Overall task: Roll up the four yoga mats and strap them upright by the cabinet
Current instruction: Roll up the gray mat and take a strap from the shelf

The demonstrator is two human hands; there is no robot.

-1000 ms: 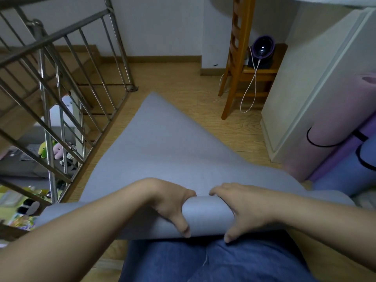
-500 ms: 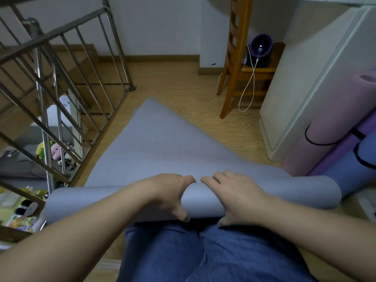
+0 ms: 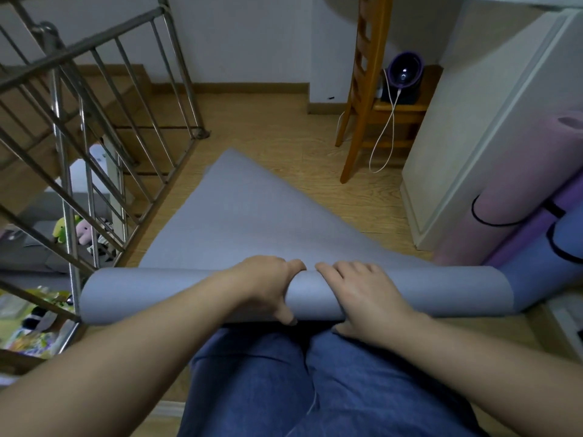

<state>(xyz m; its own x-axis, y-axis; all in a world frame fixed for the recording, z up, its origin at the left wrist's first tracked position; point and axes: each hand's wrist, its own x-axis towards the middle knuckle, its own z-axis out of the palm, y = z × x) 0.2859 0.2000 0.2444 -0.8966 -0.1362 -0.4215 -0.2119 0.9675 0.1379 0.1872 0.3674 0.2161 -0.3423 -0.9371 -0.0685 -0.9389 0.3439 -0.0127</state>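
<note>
Grey foam yoga mat (image 3: 246, 216), partly rolled, on a wood-plank floor (image 3: 277, 130). The rolled part (image 3: 441, 291) lies crosswise just in front of knees in blue denim (image 3: 284, 389); the flat remainder tapers away toward the far wall. The left hand (image 3: 268, 285) and right hand (image 3: 362, 294) sit side by side at mid-roll, fingers curled over its top and thumbs against its near side, gripping it. The roll's left end reaches a steel stair railing (image 3: 94, 127). At the right edge of the floor, a white cabinet (image 3: 473, 137) carries three leaning rolled mats: pink (image 3: 520, 190), purple (image 3: 536, 228) and blue (image 3: 542, 266). A thin black strap (image 3: 492, 220) rings the pink one. The mat surface is matte and finely textured.
</note>
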